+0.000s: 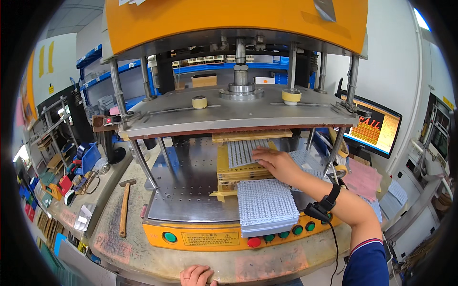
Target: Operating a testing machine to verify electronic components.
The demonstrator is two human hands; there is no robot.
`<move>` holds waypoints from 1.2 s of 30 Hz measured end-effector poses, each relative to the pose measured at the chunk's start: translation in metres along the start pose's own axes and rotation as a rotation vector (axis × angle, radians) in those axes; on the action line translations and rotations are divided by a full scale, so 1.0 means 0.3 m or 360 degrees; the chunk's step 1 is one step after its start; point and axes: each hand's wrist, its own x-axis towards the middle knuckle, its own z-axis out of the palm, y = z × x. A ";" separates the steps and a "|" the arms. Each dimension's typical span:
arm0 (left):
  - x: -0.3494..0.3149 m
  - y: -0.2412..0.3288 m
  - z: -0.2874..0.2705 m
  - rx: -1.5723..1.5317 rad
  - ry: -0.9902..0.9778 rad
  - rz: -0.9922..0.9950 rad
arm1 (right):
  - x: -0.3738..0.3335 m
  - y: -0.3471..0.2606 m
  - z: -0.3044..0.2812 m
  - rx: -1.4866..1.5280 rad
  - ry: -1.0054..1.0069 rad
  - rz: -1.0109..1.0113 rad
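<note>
My right hand (274, 161) reaches under the press's raised plate. Its fingers are bent together at the right edge of a pale circuit-board panel (241, 153) with rows of small holes. That panel lies on a yellow layered fixture (231, 175). Just in front of it, a stack of similar pale panels (266, 202) overhangs the front of the machine. My left hand (196, 275) rests at the bench's near edge with its fingers curled in; nothing shows in it, and its palm is hidden.
The orange press (238, 21) carries a thick metal plate (238, 112) on steel posts. Buttons, one a red button (254, 242), line its front. A hammer (125, 209) lies at left. More panels (305, 159) lie beyond my right forearm, near a monitor (374, 125). A cable (336, 238) hangs from my wristband.
</note>
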 end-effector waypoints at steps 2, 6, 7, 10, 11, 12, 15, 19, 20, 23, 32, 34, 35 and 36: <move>0.006 0.001 0.000 -0.0004 -0.0001 0.0000 | -0.002 0.003 -0.006 -0.0002 0.0013 0.0007; 0.007 0.002 -0.001 -0.0007 0.0005 -0.0013 | 0.000 0.004 -0.004 -0.0028 -0.0047 0.0007; 0.008 0.001 -0.001 -0.0007 0.0006 -0.0011 | -0.001 0.004 -0.005 -0.0041 -0.0079 0.0022; 0.006 0.003 -0.003 -0.0006 0.0005 -0.0013 | -0.002 0.003 -0.002 -0.0031 -0.0114 0.0050; 0.004 0.004 -0.004 -0.0007 0.0003 -0.0015 | -0.002 0.005 0.001 -0.0029 -0.0115 0.0049; 0.002 0.004 -0.004 -0.0007 0.0003 -0.0015 | -0.004 0.008 0.003 -0.0046 -0.0114 0.0032; -0.010 0.009 -0.003 -0.0008 -0.0009 -0.0019 | -0.005 0.022 0.001 -0.0069 -0.0172 -0.0007; -0.036 -0.002 0.009 -0.0014 -0.0030 -0.0063 | -0.002 0.011 -0.036 -0.0296 -0.0222 -0.0100; -0.046 -0.009 0.016 -0.0074 -0.0032 -0.0093 | -0.005 0.004 -0.059 -0.0282 -0.0229 -0.0093; 0.040 0.019 -0.021 0.0047 0.0016 0.0035 | -0.055 -0.067 -0.168 -0.0095 -0.0035 0.0009; 0.119 -0.127 -0.033 0.0034 0.0082 -0.0536 | -0.597 -0.527 -0.153 0.0360 -0.0206 -0.0084; 0.111 -0.122 -0.017 0.0117 0.0029 -0.0600 | -0.697 -0.559 -0.024 0.0512 -0.0305 0.0083; 0.103 -0.118 -0.016 0.0122 0.0043 -0.0568 | -0.740 -0.569 0.048 0.0714 -0.0263 0.0223; 0.099 -0.112 -0.016 0.0125 0.0042 -0.0579 | -0.773 -0.581 0.088 0.0734 -0.0289 0.0323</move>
